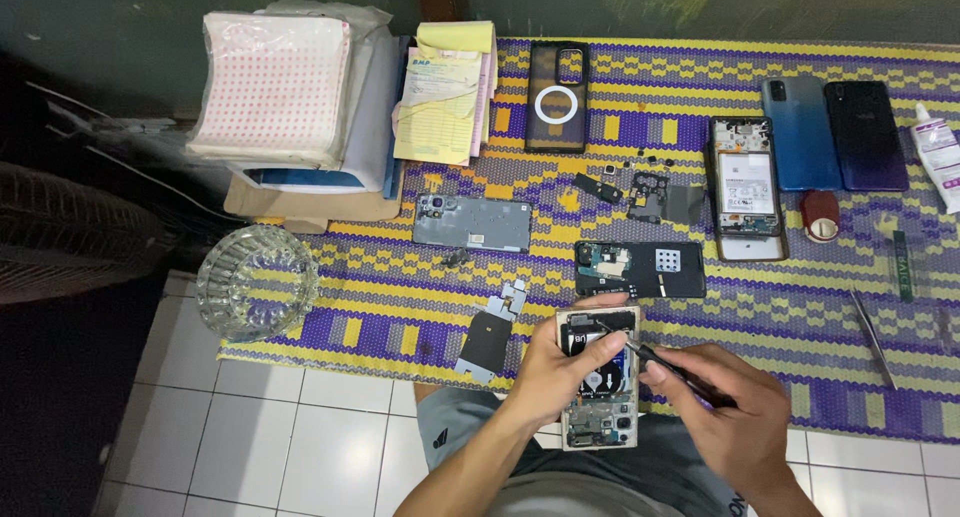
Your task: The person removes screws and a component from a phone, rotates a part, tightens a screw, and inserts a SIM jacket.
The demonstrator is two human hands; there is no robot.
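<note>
While hands [650, 387] work phone [598, 377], parts [640, 269] beyond.

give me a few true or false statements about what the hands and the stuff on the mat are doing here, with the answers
1. The left hand holds an opened phone with its back cover off. True.
2. The right hand is empty. False: it holds a thin dark tool whose tip is at the phone's top end.
3. The clear cut-glass bowl sits at the left edge of the yellow and purple woven mat. True.
4. The metal tweezers are in the left hand. False: they lie on the mat, right of both hands.
5. Two blue phones lie face down at the far right. True.
</note>
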